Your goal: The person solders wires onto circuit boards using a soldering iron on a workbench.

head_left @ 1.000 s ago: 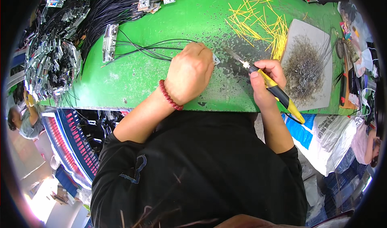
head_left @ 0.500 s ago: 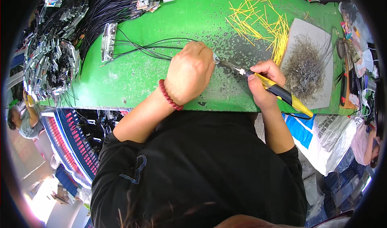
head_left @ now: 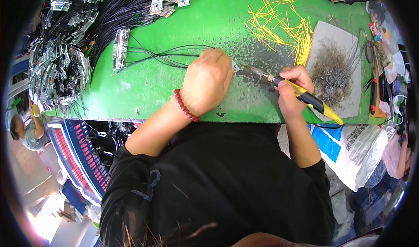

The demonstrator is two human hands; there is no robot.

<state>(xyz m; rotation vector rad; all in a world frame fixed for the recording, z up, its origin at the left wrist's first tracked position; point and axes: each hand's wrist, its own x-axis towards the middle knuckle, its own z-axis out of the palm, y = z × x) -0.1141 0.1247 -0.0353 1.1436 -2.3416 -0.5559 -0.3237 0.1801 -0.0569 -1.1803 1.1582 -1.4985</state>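
My left hand [head_left: 207, 77], back upward and fingers curled, is closed on a small white circuit board [head_left: 235, 66], whose corner shows past the fingertips. Black wires [head_left: 163, 54] run leftward from under this hand to a transparent, silvery strip-shaped part [head_left: 120, 49] lying on the bench. Between thumb and fingers, my right hand [head_left: 292, 92] grips a yellow and black soldering iron [head_left: 315, 103]. Its metal tip points left at the board, with a small gap between them. The rest of the board is hidden beneath my left hand.
Thin yellow wires [head_left: 279, 22] lie scattered on the green bench [head_left: 174, 103]. Beside my right hand is a grey pad [head_left: 325, 31] with dark debris. Bundled black cables [head_left: 126, 11] and a heap of transparent parts [head_left: 59, 72] fill the left side. Another person [head_left: 30, 131] is at far left.
My right hand has drawn the soldering iron slightly right, so its tip has come away from the board's edge. My left hand has stayed nearly in place. The whole view has shifted slightly.
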